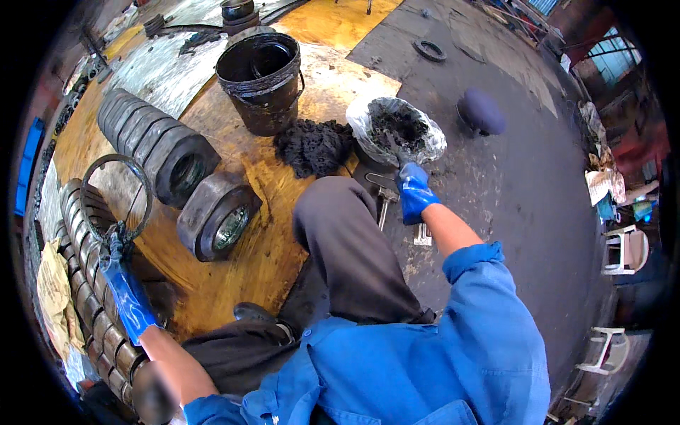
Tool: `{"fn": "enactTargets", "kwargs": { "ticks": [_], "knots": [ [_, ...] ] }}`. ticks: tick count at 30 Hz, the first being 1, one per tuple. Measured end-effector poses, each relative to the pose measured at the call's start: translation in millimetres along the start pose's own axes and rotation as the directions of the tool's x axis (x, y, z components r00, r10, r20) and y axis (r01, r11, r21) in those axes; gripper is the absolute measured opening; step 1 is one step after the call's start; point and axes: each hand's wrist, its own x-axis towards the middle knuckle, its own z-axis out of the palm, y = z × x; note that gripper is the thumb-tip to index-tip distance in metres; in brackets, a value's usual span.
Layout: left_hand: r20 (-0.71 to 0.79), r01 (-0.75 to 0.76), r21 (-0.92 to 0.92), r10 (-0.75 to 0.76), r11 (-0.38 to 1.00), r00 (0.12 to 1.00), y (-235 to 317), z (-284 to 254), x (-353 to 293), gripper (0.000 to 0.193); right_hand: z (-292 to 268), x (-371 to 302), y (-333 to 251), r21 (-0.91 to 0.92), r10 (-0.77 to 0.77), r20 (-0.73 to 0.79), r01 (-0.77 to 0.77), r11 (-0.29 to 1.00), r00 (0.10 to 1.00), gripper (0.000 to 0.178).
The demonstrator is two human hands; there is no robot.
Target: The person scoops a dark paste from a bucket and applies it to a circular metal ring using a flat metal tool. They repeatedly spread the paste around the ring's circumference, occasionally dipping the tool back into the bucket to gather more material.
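Note:
My left hand [125,283], in a blue glove blackened at the fingers, is closed on a thin dark ring [149,193]. The ring stands up above a row of dark ribbed cylinders [85,283]. On the right, my gloved right hand [416,195] is closed at the near rim of a white bag-lined bowl [359,122]. Black greasy stuff [400,127] fills the bowl. A greyish shaft seems to run from the fingers into it, but its kind is unclear. Beside the bowl lies a black, shaggy heap [315,147].
A black-smeared bucket [258,106] stands beyond the heap. Left of my knee lie a thick hexagonal black part [205,212] and a row of similar parts [142,134]. Metal tools [384,202] lie near my right hand. Farther off are a dark rounded object [482,112] and a flat ring [429,50].

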Motion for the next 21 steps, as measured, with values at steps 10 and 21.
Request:
{"fn": "enactTargets", "kwargs": {
  "ticks": [10,21],
  "knots": [
    [-0.007,0.094,-0.207,-0.098,0.974,0.995,-15.4,13.9,7.8,0.027,-38.6,-78.1,14.8,0.04,0.157,0.331,-0.179,0.983,0.93,0.041],
    [0.012,0.185,-0.417,-0.198,0.89,0.98,-19.6,27.3,7.3,0.029,-17.7,-29.6,114.1,0.954,0.148,0.299,-0.294,-0.054,0.943,0.035]
  ]
}}
